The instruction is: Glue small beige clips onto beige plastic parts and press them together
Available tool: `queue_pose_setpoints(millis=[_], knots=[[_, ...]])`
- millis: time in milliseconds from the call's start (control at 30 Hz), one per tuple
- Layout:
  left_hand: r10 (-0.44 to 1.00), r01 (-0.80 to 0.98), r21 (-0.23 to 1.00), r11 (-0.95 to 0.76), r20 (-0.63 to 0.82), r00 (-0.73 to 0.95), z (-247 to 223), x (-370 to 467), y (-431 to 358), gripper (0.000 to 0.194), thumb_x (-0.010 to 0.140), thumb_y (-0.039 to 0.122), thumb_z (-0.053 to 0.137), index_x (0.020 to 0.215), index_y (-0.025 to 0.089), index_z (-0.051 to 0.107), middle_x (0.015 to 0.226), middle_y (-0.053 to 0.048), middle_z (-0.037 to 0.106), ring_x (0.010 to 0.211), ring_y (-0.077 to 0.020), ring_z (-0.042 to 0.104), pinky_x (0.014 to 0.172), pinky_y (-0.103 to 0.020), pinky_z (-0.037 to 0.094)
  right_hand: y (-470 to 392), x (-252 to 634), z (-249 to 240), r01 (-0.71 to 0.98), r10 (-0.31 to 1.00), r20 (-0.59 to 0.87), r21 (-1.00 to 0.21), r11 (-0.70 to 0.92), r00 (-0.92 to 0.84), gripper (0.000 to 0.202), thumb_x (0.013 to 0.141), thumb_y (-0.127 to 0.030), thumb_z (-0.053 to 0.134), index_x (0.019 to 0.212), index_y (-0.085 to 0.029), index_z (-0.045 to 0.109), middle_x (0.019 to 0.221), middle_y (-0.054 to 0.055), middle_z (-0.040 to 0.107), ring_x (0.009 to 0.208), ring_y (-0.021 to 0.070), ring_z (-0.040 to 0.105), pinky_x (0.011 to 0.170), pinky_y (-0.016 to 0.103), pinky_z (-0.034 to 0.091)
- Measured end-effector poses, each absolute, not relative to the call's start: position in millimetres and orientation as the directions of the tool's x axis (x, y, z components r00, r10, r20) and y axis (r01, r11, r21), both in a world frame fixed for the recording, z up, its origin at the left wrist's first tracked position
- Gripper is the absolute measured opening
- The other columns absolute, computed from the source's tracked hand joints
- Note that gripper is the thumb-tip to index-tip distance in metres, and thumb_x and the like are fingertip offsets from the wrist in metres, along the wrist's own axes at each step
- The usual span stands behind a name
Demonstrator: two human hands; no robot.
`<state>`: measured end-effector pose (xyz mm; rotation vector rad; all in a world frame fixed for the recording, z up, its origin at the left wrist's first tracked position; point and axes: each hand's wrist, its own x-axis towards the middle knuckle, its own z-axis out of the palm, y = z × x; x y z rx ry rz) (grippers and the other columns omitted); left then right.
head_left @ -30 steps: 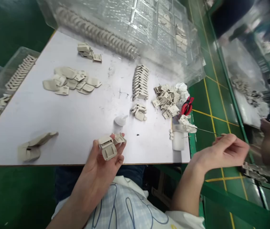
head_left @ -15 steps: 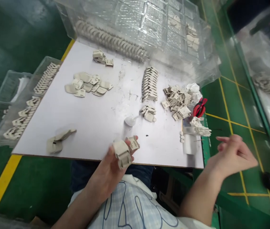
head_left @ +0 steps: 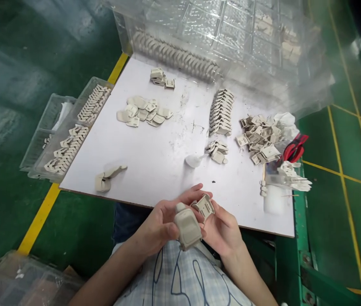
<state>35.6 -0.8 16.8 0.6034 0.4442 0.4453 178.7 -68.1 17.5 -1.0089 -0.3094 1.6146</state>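
My left hand (head_left: 161, 227) is closed round a beige plastic cover (head_left: 188, 227) with a rounded face, its thumb lying along the left side. Just beyond it, a small beige slotted plastic bracket (head_left: 205, 207) sits between my two hands, against the left fingertips. My right hand (head_left: 225, 229) has its fingers closed at the right edge of that bracket. Both hands are over the table's front edge, close to the body. How the cover and bracket touch each other is hidden by the fingers.
On the white board (head_left: 155, 170) lie loose beige covers (head_left: 147, 111), a stacked row of parts (head_left: 221, 111), a bracket pile (head_left: 260, 136), a small white bottle (head_left: 195, 160) and a bent beige part (head_left: 107, 179). Red-handled pliers (head_left: 295, 148) lie right. Clear compartment boxes (head_left: 199, 21) stand behind.
My right hand has come in from beyond the table's right side to the bracket. My left hand has turned the cover so its rounded face shows. The camera view has shifted left.
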Motion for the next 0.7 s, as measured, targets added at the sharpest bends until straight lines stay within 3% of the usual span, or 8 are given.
queue_pose_setpoints(millis=[100,167,300,367,500,700], knots=[[0.578,-0.328,0.589,0.738,-0.304,0.757,17.3,39.4,-2.7,0.044,0.073,0.062,0.079,0.094,0.024,0.084,0.144,-0.008,0.062,0.138,-0.0352,0.050,0.102,-0.038,0.048,-72.3,184.4,16.2,-0.563,0.901,-0.397,-0.791,-0.240,0.174,0.046,0.080,-0.065,0.068,0.097,-0.023,0.066,0.071,-0.001,0.056,0.052,0.0116,0.046,0.047,0.026,0.045],[0.649,-0.392,0.558,0.731,-0.394,0.651,16.7,44.7,-5.0,0.044,0.071,0.060,0.082,0.096,0.024,0.083,0.137,-0.009,0.066,0.119,-0.0285,0.062,0.093,-0.032,0.051,-75.6,190.1,17.7,-0.396,0.882,-0.313,-0.904,-0.163,0.351,0.049,0.077,-0.063,0.073,0.107,-0.024,0.070,0.083,0.003,0.061,0.062,0.0140,0.053,0.054,0.027,0.048],[0.662,-0.487,0.451,0.748,-0.571,0.486,15.1,54.7,-7.8,0.040,0.066,0.051,0.089,0.095,0.023,0.082,0.092,-0.004,0.075,0.089,-0.0181,0.064,0.085,-0.027,0.049,-78.7,195.1,23.5,0.052,0.874,-0.016,-0.997,-0.048,0.485,0.030,0.083,-0.038,0.077,0.111,-0.029,0.073,0.095,0.003,0.060,0.078,0.0159,0.057,0.070,0.030,0.051],[0.653,-0.514,0.417,0.749,-0.596,0.468,15.2,57.0,-7.5,0.041,0.065,0.048,0.090,0.096,0.021,0.082,0.087,-0.003,0.074,0.085,-0.0175,0.063,0.086,-0.029,0.048,-78.1,192.8,25.7,0.203,0.884,0.072,-0.979,-0.026,0.463,0.031,0.084,-0.029,0.075,0.115,-0.031,0.072,0.095,0.003,0.059,0.085,0.0176,0.057,0.077,0.033,0.051],[0.665,-0.536,0.412,0.736,-0.586,0.462,16.7,57.9,-6.0,0.042,0.063,0.045,0.092,0.095,0.020,0.081,0.085,-0.003,0.074,0.083,-0.0177,0.063,0.085,-0.030,0.048,-74.6,184.9,26.2,0.321,0.896,0.114,-0.947,-0.032,0.428,0.034,0.084,-0.025,0.076,0.117,-0.030,0.070,0.095,0.003,0.059,0.089,0.0196,0.056,0.078,0.034,0.049],[0.703,-0.537,0.466,0.703,-0.573,0.422,16.7,57.9,-5.3,0.040,0.060,0.044,0.094,0.092,0.021,0.082,0.083,-0.001,0.074,0.083,-0.0155,0.063,0.082,-0.026,0.049,-70.2,179.3,23.1,0.351,0.904,0.116,-0.936,-0.039,0.411,0.034,0.083,-0.024,0.075,0.116,-0.029,0.069,0.095,0.003,0.060,0.088,0.0197,0.056,0.077,0.035,0.049]])
